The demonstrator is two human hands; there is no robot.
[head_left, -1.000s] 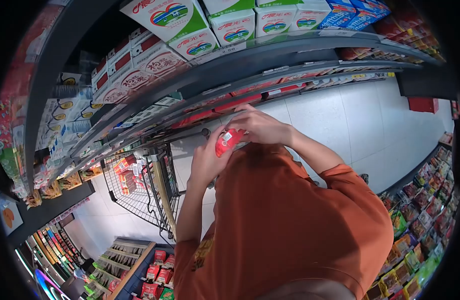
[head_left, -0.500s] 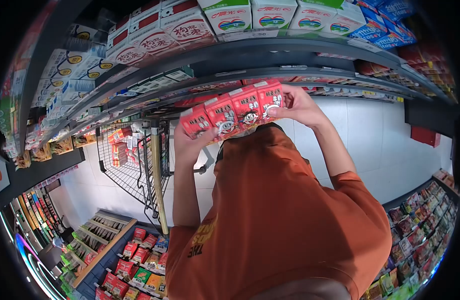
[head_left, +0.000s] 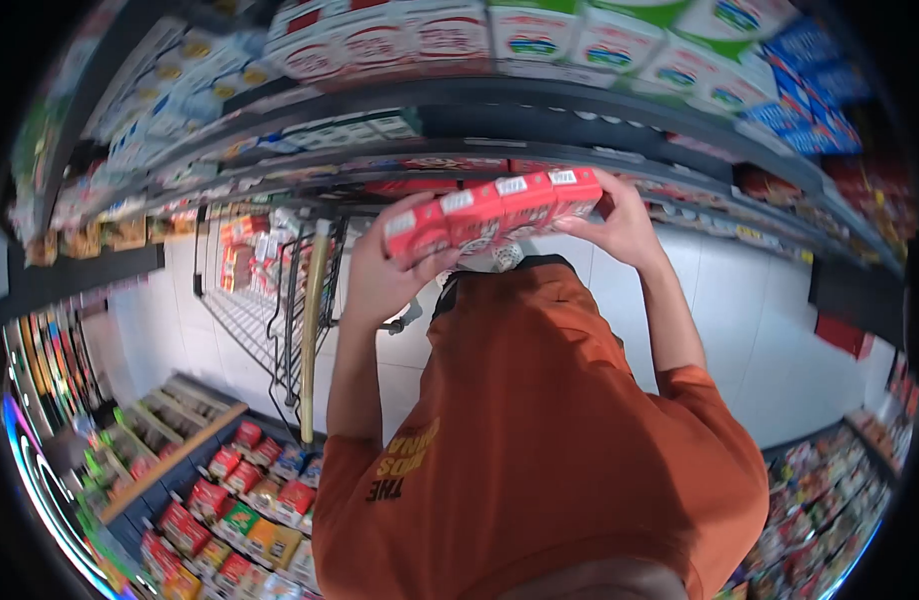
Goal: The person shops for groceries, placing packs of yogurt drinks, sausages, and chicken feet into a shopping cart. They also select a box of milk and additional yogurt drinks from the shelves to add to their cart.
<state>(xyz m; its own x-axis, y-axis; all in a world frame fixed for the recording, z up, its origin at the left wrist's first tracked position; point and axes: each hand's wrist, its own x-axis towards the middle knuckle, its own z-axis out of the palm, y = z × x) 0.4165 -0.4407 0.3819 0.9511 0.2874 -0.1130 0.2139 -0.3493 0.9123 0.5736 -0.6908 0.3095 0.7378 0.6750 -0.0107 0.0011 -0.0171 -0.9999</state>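
Between both hands I hold a pack of red milk cartons [head_left: 510, 207], several joined in a row. Its tops, marked with small white patches, face up toward me, and the printed fronts are blurred. My left hand [head_left: 388, 270] is closed round the left end, thumb along the lower front. At the other end my right hand [head_left: 625, 222] grips the corner, with the thumb on the front and the other fingers partly hidden behind. The pack is raised in front of my waist, close to the shelf edge, its right end a little higher in view.
A wire shopping cart [head_left: 280, 345] with red packages [head_left: 242, 255] in it stands at my left. Shelving [head_left: 620, 100] with boxed drinks [head_left: 450, 38] runs across the front. Behind me on the left is a display of snack bags [head_left: 242, 520]. Pale tiled floor [head_left: 750, 330] lies at right.
The pack has tilted, so its tops show more and its printed fronts less. Both hands have turned with it, keeping their hold. The whole view has shifted slightly.
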